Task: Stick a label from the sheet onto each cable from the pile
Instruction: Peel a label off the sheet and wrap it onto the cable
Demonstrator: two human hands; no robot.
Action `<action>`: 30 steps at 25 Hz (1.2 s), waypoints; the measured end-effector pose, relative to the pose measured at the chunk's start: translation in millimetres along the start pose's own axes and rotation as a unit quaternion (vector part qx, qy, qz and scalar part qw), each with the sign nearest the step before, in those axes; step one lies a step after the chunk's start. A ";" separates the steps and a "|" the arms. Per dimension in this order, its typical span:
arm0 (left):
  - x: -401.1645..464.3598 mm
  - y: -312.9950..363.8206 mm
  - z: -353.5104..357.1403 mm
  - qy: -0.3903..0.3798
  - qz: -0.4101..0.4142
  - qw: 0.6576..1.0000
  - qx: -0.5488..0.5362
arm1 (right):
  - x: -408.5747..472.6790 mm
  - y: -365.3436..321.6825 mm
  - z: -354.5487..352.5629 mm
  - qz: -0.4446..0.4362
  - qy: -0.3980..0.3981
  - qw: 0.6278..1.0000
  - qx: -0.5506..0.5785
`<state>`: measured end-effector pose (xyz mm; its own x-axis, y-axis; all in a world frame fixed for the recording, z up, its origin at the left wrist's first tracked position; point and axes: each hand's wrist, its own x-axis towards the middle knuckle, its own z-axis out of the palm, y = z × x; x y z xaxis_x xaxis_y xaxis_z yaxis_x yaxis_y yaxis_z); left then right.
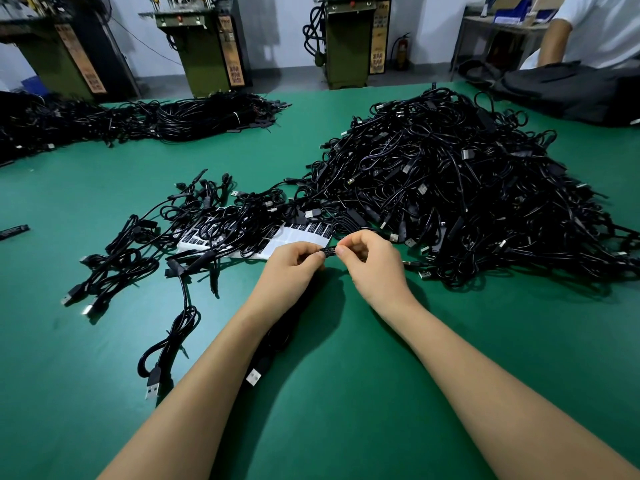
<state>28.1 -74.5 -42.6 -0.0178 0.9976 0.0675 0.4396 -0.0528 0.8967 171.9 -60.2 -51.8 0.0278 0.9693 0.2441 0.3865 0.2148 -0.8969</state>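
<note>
Black label (328, 251) lay crosswise, long axis left to right, held between both hands above the green table (346, 393), left hand (294, 263) pinched its left end, right hand (372, 259) pinched its right end, fingers curled, label sheet (294, 235) just behind, cable pile (450, 188) to the right.

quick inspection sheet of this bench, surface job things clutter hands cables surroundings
surface: green table.
job's things: label sheet partly under loose cables; label pinched between both hands.
clutter: dark bag at far right; small black strip at left edge.
grippers: left hand and right hand pinch the label's ends.
cables: big pile right; loose cables left; bundles far left.
surroundings: green machines; another person; fire extinguisher.
</note>
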 end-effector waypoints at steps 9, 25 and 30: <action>0.7 -0.8 -0.6 -0.001 0.019 1.000 0.008 | -3.6 -2.9 -0.4 -0.044 0.018 0.999 -0.024; 6.2 -6.8 -1.4 -0.034 -0.029 0.998 -0.034 | 0.6 -3.4 -0.6 -0.014 0.029 0.998 0.045; 8.2 -8.5 -4.0 -0.056 -0.055 0.994 -0.069 | -1.2 -3.0 2.1 -0.038 0.025 0.998 0.040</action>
<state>20.6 -66.0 -47.9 0.0449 0.9960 -0.0773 0.3126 0.0595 0.9480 168.8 -61.7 -50.2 0.0485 0.9430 0.3292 0.3153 0.2983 -0.9009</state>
